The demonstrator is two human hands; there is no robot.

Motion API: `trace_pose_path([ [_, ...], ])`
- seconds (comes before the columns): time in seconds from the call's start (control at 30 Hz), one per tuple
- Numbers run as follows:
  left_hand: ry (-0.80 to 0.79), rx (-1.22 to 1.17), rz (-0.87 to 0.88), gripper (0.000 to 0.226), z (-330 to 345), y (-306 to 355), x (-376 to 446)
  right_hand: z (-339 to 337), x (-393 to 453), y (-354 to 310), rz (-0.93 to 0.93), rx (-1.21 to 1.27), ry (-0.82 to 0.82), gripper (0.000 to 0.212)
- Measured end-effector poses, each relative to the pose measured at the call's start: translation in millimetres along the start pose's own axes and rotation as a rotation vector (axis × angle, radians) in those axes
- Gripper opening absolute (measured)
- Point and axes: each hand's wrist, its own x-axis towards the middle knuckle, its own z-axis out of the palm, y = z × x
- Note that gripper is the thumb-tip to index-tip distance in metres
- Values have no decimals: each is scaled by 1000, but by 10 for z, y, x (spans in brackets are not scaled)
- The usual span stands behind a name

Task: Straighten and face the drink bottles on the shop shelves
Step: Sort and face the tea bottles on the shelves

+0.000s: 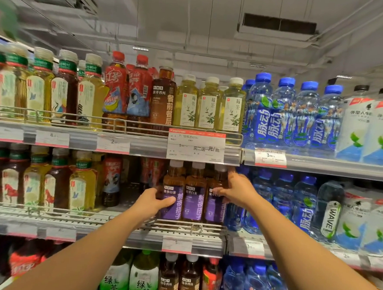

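1. My left hand (154,202) gripped the outer purple-label tea bottle (171,195); my right hand (236,189) gripped the far one (215,204) of the three.
2. The middle bottle (194,198) stood between my hands on the middle shelf (113,226).
3. Step, as I judged it: squaring this trio.
4. Next: turn labels frontward, draw them against the wire rail (194,227).

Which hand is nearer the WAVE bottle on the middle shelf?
Right. The right hand grips the rightmost purple-label tea bottle, a few bottles left of the WAVE bottle. The left hand holds the leftmost purple-label bottle, farther away.
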Motion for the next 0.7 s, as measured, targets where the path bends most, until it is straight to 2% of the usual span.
trace_pose_path([
  [0.13,13,25,8,41,-18,-38,23,-131,-85,-58,-27,68,-55,58],
  [0.3,22,30,11,45,-20,-85,45,-173,-124,-71,-19,196,-61,70],
  [0.4,35,38,9,47,-12,-108,63,-189,-143,-84,-52,3,53,75],
  [0.53,51,58,29,48,5,-123,68,-164,-258,-221,-143,-251,311,43],
  [0.63,59,82,40,51,-9,-148,77,-72,-324,-455,-277,-361,316,37],
  [0.7,63,99,48,51,-8,-154,76,15,-325,-598,-290,-373,287,35],
])
